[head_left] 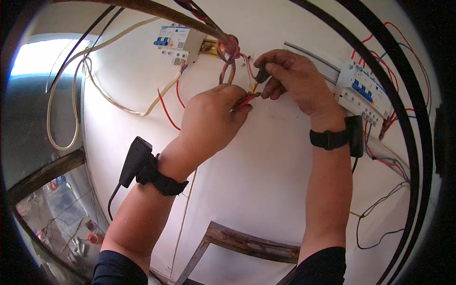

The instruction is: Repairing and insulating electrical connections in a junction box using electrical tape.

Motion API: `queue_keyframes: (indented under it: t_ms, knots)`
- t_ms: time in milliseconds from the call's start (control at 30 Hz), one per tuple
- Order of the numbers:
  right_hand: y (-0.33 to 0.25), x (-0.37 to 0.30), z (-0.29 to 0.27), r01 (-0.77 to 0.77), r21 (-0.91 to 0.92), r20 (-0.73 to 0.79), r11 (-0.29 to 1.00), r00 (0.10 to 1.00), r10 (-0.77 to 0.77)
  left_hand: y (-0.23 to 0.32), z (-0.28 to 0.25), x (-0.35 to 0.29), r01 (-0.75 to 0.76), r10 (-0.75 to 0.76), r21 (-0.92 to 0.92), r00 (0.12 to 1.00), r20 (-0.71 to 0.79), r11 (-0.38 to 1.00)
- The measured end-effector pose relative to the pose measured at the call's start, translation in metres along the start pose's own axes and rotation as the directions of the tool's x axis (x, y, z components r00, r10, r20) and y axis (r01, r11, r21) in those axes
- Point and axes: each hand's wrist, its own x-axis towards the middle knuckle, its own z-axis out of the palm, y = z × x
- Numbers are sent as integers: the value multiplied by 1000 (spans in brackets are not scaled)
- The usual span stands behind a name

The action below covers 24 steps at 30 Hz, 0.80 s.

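Some red wire (244, 101): we see it pinched in the left hand (209, 116), tip between both hands, below a knotted cable (230, 46). Right hand (298, 81) grips a small dark piece (261, 73). White wall (266, 156) behind.

Cannot follow red wires (246, 100) inside the left hand (209, 114), identify the right hand's (299, 78) black piece (261, 74), or see black sleeves (119, 270) past the lower edge.

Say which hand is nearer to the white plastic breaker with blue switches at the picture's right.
Right. The right hand is just left of the white breaker; the left hand is farther left, beyond the right hand.
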Motion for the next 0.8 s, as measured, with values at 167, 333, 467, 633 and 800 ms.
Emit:
queue_keyframes:
  t_ms: [167, 333, 467, 633, 800]
  knots:
    - [8, 5, 12, 62, -82, -141, 995, 987, -74, 2, -2, -3, -25, 26, 43, 999, -26, 999]
    - [10, 7, 18, 88, -179, -179, 980, 976, -121, 10, 2, -6, 24, -6, 117, 987, -159, 993]
    - [9, 9, 20, 102, -242, -195, 965, 969, -152, 16, 6, -2, 78, -49, 206, 989, -143, 976]
    - [8, 8, 25, 67, -256, -214, 964, 969, -124, 15, 6, -2, 156, -116, 285, 982, -152, 946]
    - [11, 0, 21, 63, -243, -219, 968, 968, -118, 14, 9, -2, 146, -100, 288, 981, -169, 946]
